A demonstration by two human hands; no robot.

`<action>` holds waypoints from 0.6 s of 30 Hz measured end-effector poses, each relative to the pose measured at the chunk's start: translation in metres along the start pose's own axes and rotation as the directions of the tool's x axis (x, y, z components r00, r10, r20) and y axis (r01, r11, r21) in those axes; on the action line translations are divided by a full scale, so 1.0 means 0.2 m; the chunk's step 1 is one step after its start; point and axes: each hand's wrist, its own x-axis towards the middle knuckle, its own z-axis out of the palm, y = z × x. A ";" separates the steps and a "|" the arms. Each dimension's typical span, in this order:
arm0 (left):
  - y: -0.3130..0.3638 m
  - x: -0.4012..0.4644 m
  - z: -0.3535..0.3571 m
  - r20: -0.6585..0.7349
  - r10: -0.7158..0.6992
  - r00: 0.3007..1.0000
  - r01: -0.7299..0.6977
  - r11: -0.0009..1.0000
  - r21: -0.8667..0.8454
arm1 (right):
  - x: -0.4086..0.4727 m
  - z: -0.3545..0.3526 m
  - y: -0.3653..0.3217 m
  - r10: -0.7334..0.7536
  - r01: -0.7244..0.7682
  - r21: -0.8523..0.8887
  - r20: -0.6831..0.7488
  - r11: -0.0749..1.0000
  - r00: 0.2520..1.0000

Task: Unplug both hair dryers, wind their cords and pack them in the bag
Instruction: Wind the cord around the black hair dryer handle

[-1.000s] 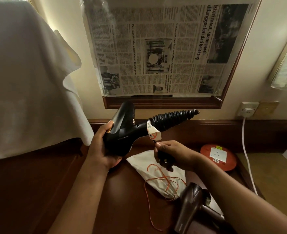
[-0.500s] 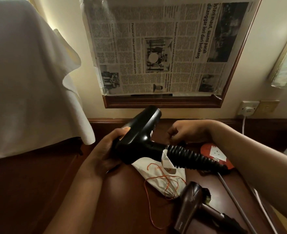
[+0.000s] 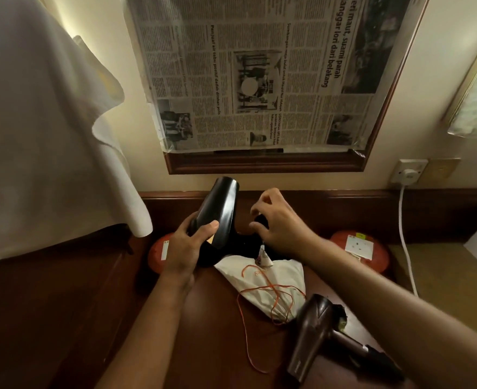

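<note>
Two red discs [image 3: 359, 252] flanking white bag [image 3: 262, 287], brown dryer [image 3: 313, 329] nearby

1. There is one view only, from a camera on the person's head.
2. It looks forward and down, to the dark wooden desk [image 3: 63, 318] and the wall behind it.
3. It is close: both forearms enter from the bottom edge.

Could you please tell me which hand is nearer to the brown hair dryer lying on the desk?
Right. The right hand is up-left of the brown hair dryer, above the white bag; the left hand is farther left, gripping the black hair dryer.
</note>
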 end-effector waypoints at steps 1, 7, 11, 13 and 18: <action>-0.02 0.00 -0.01 -0.013 -0.005 1.000 0.005 1.000 0.003 | -0.02 0.06 0.01 0.010 -0.008 0.028 -0.076 1.000 0.997; -0.20 -0.02 -0.05 -0.069 -0.026 0.997 0.028 0.999 0.025 | -0.11 0.25 0.03 0.430 -0.377 0.384 -0.059 0.843 0.901; -0.33 -0.03 -0.08 -0.077 -0.092 0.993 0.089 0.995 -0.038 | -0.14 0.40 0.10 0.495 -0.470 0.397 0.044 0.788 0.868; -0.40 -0.04 -0.11 -0.113 -0.126 0.986 0.118 0.990 -0.074 | -0.17 0.48 0.12 0.457 -0.463 0.410 0.120 0.786 0.882; -0.57 -0.05 -0.20 -0.149 -0.221 0.964 0.201 0.970 -0.138 | -0.24 0.66 0.14 0.400 -0.469 0.370 0.251 0.802 0.882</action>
